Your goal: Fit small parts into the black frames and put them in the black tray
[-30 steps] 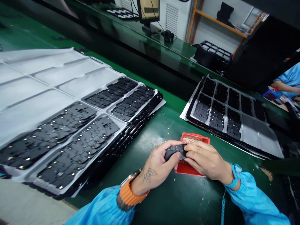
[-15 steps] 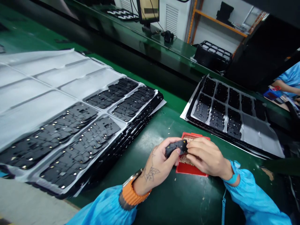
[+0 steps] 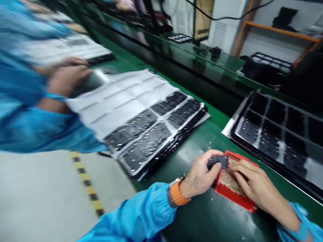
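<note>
A small flat black plastic part is gripped between the thumb and fingers of my left hand, just over the left edge of a red box. Many tiny beige pieces lie in that box. My right hand reaches over the box, its thumb and bent fingertips drawn together close to the black part. Whatever is between those fingertips is too small and blurred to make out.
To the left lies a white-lined tray with rows of black parts in its near pockets. Another tray of black parts lies at the right. At far left a co-worker's blue sleeve and hands are by the tray.
The view has swung left, bringing the co-worker and the floor into sight. My right fingers have come off the black part and lowered over the box; my left hand still holds the part.
</note>
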`<state>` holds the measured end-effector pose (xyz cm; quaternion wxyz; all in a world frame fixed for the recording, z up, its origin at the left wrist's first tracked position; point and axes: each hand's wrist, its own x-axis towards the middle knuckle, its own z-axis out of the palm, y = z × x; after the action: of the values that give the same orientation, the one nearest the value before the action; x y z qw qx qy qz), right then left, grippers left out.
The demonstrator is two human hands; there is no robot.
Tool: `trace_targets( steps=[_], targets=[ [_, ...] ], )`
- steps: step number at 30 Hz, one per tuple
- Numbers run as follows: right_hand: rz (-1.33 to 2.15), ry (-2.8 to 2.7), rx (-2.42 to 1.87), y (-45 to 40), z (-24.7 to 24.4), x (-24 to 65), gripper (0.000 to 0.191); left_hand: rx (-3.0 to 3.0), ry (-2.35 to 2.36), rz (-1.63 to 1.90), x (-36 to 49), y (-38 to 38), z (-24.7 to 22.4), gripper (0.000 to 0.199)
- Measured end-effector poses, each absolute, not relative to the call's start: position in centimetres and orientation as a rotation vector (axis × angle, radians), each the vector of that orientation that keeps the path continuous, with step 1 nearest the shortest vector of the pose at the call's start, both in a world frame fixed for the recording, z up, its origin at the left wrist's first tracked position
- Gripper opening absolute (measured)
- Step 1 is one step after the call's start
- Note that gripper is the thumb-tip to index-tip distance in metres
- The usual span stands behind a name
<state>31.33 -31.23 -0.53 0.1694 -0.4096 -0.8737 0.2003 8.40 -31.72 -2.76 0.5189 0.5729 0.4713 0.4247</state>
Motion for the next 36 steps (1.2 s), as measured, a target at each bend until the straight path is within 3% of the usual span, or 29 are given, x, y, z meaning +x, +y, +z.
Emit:
trace_targets(
  steps=[7, 14, 21, 36],
  targets=[
    [0.208, -2.616, -0.824, -29.7, -1.3, 31.8, 0.024, 1.477, 1.166, 1.097, 8.3, -31.2, -2.7, 0.035],
    [0.288, -2.642, -1.164, -30.4, -1.0, 32.2, 0.024, 1.420, 1.108, 1.060, 8.4, -31.2, -3.1, 0.033],
    [0.567, -2.760, -1.313, -31.0, 0.0, 32.2, 0.038, 1.390, 1.127, 1.033, 8.4, -31.4, -2.9, 0.028],
    [0.180, -2.746, -1.084, -31.0, -1.2, 33.3, 0.028, 1.399, 1.153, 1.110, 8.7, -31.5, -2.7, 0.030]
  ],
)
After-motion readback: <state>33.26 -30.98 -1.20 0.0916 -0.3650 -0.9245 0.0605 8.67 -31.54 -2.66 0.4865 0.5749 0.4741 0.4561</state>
